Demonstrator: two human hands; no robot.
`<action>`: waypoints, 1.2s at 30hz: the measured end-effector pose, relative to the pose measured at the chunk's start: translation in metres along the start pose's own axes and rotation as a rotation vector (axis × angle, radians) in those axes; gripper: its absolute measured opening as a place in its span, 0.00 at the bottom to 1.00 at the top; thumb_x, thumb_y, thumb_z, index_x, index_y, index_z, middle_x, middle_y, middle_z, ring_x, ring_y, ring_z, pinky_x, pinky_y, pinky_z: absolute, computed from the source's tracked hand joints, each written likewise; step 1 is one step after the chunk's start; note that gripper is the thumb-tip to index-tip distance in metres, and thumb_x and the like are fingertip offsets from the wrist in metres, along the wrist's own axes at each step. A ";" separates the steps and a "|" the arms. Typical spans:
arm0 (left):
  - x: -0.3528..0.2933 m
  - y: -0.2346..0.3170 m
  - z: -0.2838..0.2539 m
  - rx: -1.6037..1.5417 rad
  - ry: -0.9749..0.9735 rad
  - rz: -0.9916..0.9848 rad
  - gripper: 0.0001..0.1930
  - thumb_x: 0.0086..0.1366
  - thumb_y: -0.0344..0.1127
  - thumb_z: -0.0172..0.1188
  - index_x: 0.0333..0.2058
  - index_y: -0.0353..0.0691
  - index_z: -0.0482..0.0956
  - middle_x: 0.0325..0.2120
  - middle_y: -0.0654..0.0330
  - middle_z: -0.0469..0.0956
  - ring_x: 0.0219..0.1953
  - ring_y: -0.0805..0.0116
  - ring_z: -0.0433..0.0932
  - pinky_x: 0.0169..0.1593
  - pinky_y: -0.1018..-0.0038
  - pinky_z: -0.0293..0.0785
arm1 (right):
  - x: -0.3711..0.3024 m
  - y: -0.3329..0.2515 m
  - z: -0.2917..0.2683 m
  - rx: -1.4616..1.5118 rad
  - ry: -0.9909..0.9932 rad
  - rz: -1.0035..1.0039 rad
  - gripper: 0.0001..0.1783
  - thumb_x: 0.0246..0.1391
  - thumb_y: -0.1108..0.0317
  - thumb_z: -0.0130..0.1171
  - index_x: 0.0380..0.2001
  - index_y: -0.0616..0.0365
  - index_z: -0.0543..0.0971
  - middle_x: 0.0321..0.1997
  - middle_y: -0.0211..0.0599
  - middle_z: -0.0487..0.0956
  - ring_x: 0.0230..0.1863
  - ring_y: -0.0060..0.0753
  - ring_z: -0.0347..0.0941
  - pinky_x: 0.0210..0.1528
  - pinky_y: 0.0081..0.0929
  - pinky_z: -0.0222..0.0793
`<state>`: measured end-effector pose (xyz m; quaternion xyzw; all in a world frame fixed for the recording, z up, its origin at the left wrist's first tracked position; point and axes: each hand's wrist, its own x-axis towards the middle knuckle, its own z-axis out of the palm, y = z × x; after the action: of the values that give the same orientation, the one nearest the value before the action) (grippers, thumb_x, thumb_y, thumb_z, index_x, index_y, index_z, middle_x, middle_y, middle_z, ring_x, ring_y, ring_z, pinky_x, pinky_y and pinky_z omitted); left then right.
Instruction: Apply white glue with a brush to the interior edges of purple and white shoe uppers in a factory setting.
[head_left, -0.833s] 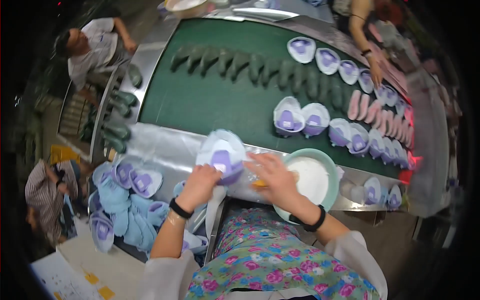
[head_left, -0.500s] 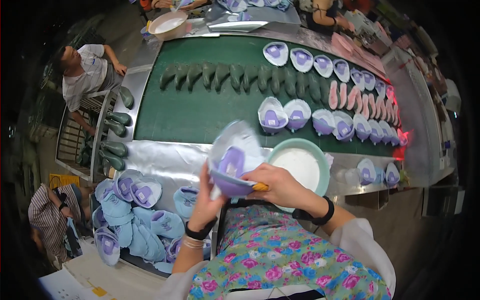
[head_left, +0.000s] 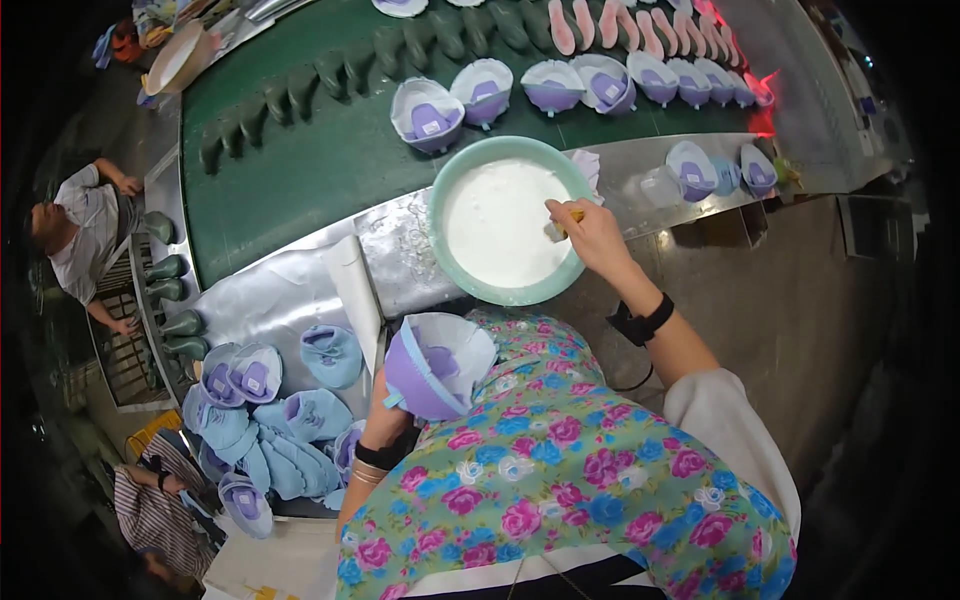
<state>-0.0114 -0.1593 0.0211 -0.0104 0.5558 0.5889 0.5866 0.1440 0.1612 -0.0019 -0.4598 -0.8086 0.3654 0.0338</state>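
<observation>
A purple and pale blue shoe upper (head_left: 418,375) rests in my left hand (head_left: 382,415), low beside my flowered apron, with its opening facing up. The hand's fingers are mostly hidden behind it. My right hand (head_left: 598,238) pinches a brush (head_left: 568,222) with a yellow handle, its bristles at the right side of a pale green bowl (head_left: 440,235). White liquid (head_left: 505,215) fills the bowl. Whether the bristle tips touch the liquid is hard to tell.
Several shoe uppers (head_left: 290,460) are piled at my left. On the green conveyor belt (head_left: 300,190) lie rows of dark shoe lasts (head_left: 390,48), pink insoles (head_left: 562,28) and uppers (head_left: 427,115). A person (head_left: 80,220) sits at the far left; another in stripes (head_left: 160,510) is lower left.
My right hand has moved from the shoe upper to the bowl with the brush. My left hand has lowered the upper toward my apron. The view has shifted, bringing the bowl nearer the middle.
</observation>
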 end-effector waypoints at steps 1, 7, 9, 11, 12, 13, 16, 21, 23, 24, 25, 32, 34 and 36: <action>-0.001 0.006 0.002 0.086 -0.081 0.033 0.27 0.62 0.29 0.55 0.59 0.37 0.58 0.44 0.55 0.73 0.45 0.65 0.75 0.48 0.70 0.74 | 0.001 0.013 0.004 0.058 -0.023 0.065 0.16 0.53 0.57 0.57 0.28 0.60 0.81 0.31 0.43 0.79 0.30 0.41 0.75 0.34 0.29 0.69; 0.034 -0.005 0.010 -0.011 0.055 0.008 0.29 0.59 0.25 0.58 0.59 0.36 0.58 0.46 0.58 0.72 0.45 0.70 0.75 0.48 0.75 0.73 | 0.012 0.070 0.064 0.207 0.106 -0.148 0.09 0.45 0.66 0.64 0.28 0.61 0.81 0.30 0.46 0.80 0.29 0.46 0.76 0.34 0.30 0.72; 0.052 -0.014 0.015 -0.068 0.055 0.026 0.29 0.60 0.26 0.58 0.59 0.37 0.59 0.46 0.59 0.72 0.46 0.71 0.74 0.48 0.76 0.73 | 0.018 0.080 0.073 0.207 0.118 -0.171 0.09 0.43 0.69 0.64 0.30 0.61 0.81 0.31 0.47 0.80 0.30 0.46 0.77 0.35 0.30 0.72; 0.068 -0.021 0.021 -0.070 0.080 0.011 0.28 0.59 0.26 0.58 0.58 0.37 0.60 0.44 0.59 0.73 0.44 0.72 0.74 0.47 0.77 0.73 | 0.024 0.082 0.071 0.175 0.164 -0.151 0.08 0.42 0.72 0.64 0.30 0.61 0.81 0.31 0.47 0.80 0.31 0.46 0.77 0.36 0.31 0.73; 0.076 -0.020 0.029 -0.111 0.084 0.023 0.27 0.59 0.26 0.58 0.57 0.37 0.61 0.44 0.60 0.73 0.44 0.72 0.74 0.46 0.77 0.73 | 0.022 0.080 0.062 0.203 0.190 -0.162 0.09 0.41 0.74 0.64 0.30 0.62 0.82 0.33 0.46 0.80 0.32 0.44 0.78 0.37 0.29 0.73; 0.081 -0.019 0.033 -0.154 0.089 0.040 0.26 0.59 0.26 0.58 0.57 0.36 0.62 0.43 0.60 0.73 0.43 0.72 0.74 0.46 0.77 0.73 | 0.019 0.067 0.048 0.215 0.184 -0.162 0.09 0.41 0.74 0.64 0.30 0.62 0.82 0.33 0.46 0.80 0.32 0.44 0.78 0.37 0.29 0.73; 0.094 -0.016 0.037 -0.147 0.061 0.014 0.24 0.60 0.25 0.58 0.55 0.36 0.64 0.41 0.62 0.74 0.41 0.73 0.74 0.45 0.78 0.73 | 0.004 0.017 0.000 0.407 0.175 -0.204 0.10 0.44 0.74 0.64 0.33 0.62 0.81 0.34 0.41 0.81 0.33 0.32 0.78 0.37 0.23 0.72; 0.106 -0.003 0.060 -0.083 -0.053 0.059 0.23 0.60 0.25 0.57 0.54 0.36 0.65 0.41 0.62 0.74 0.41 0.73 0.74 0.45 0.78 0.73 | -0.010 -0.038 -0.035 0.724 -0.203 -0.332 0.10 0.45 0.75 0.64 0.34 0.62 0.81 0.36 0.34 0.81 0.38 0.22 0.75 0.43 0.18 0.69; 0.105 0.002 0.068 -0.059 -0.092 0.077 0.22 0.60 0.25 0.57 0.54 0.36 0.65 0.41 0.62 0.74 0.41 0.73 0.74 0.45 0.78 0.73 | -0.006 -0.032 -0.038 0.684 -0.172 -0.332 0.09 0.45 0.75 0.64 0.33 0.62 0.81 0.35 0.34 0.81 0.36 0.20 0.75 0.40 0.17 0.70; 0.105 0.005 0.072 -0.048 -0.109 0.086 0.22 0.60 0.25 0.57 0.53 0.36 0.65 0.41 0.62 0.73 0.41 0.73 0.74 0.45 0.78 0.73 | -0.003 -0.023 -0.037 0.673 -0.104 -0.324 0.09 0.45 0.75 0.64 0.34 0.62 0.82 0.33 0.34 0.81 0.34 0.19 0.75 0.39 0.18 0.70; 0.105 0.008 0.078 -0.040 -0.126 0.095 0.22 0.60 0.25 0.57 0.53 0.36 0.65 0.41 0.62 0.73 0.41 0.74 0.74 0.44 0.78 0.73 | -0.002 -0.014 -0.036 0.659 -0.038 -0.316 0.09 0.45 0.75 0.64 0.34 0.61 0.82 0.32 0.33 0.81 0.33 0.18 0.75 0.37 0.18 0.70; 0.111 0.023 0.093 0.057 0.035 0.299 0.21 0.61 0.27 0.57 0.52 0.37 0.66 0.43 0.62 0.73 0.43 0.73 0.73 0.45 0.76 0.71 | -0.031 -0.004 -0.034 0.654 -0.003 -0.026 0.10 0.46 0.68 0.65 0.22 0.63 0.76 0.19 0.32 0.79 0.20 0.19 0.74 0.23 0.17 0.68; 0.112 0.025 0.093 0.024 0.061 0.324 0.20 0.61 0.27 0.57 0.52 0.37 0.66 0.43 0.62 0.73 0.43 0.73 0.73 0.45 0.76 0.71 | -0.034 -0.015 -0.042 0.918 -0.129 0.123 0.12 0.49 0.66 0.63 0.21 0.61 0.73 0.17 0.30 0.76 0.17 0.15 0.72 0.19 0.13 0.65; 0.112 0.029 0.092 -0.042 0.101 0.325 0.20 0.61 0.28 0.58 0.51 0.37 0.67 0.44 0.61 0.73 0.43 0.71 0.73 0.46 0.74 0.71 | -0.038 -0.025 -0.062 0.955 -0.165 0.139 0.12 0.49 0.66 0.63 0.21 0.61 0.73 0.17 0.30 0.76 0.17 0.14 0.71 0.19 0.13 0.65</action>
<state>-0.0079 -0.0131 0.0004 0.0377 0.5666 0.6863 0.4544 0.1717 0.1588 0.0694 -0.4152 -0.5182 0.7321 0.1525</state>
